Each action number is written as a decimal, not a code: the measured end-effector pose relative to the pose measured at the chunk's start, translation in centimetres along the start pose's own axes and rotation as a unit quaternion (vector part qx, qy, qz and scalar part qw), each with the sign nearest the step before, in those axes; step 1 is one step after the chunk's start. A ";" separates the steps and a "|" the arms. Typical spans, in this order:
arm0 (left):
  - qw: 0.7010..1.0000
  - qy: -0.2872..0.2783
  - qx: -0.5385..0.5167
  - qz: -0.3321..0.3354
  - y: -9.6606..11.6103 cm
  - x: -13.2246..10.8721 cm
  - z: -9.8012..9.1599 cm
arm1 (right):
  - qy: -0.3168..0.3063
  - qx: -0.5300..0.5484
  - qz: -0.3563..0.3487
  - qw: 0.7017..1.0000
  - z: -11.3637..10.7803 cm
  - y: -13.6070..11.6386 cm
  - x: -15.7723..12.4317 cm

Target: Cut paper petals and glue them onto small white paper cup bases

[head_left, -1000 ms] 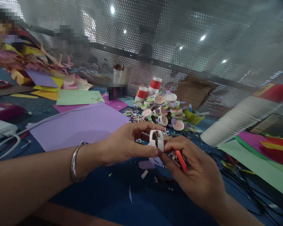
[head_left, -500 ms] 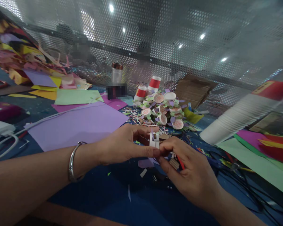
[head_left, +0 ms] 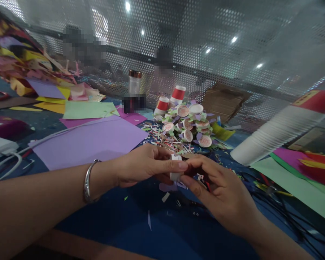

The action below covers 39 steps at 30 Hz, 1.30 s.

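Observation:
Between both hands is a small white cut-down paper cup (head_left: 175, 176), held above the blue table (head_left: 168, 224). My left hand (head_left: 148, 164), with a silver bangle on the wrist, closes on it with the thumb across its near side. My right hand (head_left: 213, 184) pinches its right edge between thumb and fingers. Fingers cover much of the cup piece. Just beyond the hands lies a pile of similar cup bottoms (head_left: 187, 135) with red print and green and purple paper tabs. Paper scraps (head_left: 165, 197) lie below the hands.
A purple sheet (head_left: 94, 139) lies at left, near a white charger (head_left: 1, 146) with cables. To the right, a long stack of paper cups (head_left: 276, 130) leans over coloured paper (head_left: 300, 186) and black cables (head_left: 281, 220). Behind stand red-banded cups (head_left: 178, 94), a jar (head_left: 134, 85) and folded cardboard (head_left: 224, 101).
The cup piece has turned and sunk slightly in my fingers; its cut notch no longer shows. My left thumb has moved up across it, and my right fingers have shifted slightly.

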State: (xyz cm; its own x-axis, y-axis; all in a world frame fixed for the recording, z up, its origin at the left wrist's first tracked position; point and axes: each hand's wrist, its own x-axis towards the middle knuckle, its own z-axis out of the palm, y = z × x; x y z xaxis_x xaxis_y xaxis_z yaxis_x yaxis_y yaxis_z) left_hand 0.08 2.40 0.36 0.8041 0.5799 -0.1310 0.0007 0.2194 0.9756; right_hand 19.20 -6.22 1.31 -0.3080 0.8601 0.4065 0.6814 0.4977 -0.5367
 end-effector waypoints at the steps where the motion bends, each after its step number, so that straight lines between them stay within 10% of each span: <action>1: 1.000 0.006 0.001 -0.002 0.0 0.0 0.0 | 0.001 0.003 0.004 1.000 0.0 -0.1 0.0; 39: 0.992 -0.099 -0.021 -0.082 0.3 0.1 -0.6 | -0.009 0.146 0.041 0.988 0.8 -1.0 -0.4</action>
State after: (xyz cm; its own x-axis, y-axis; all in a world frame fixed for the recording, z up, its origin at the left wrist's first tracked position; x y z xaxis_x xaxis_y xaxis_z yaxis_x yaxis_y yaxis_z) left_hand -0.22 2.96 0.56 0.8960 0.3697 -0.2461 0.1192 0.3335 0.9352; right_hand 18.13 -6.94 1.11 -0.2730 0.8998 0.3403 0.4845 0.4342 -0.7594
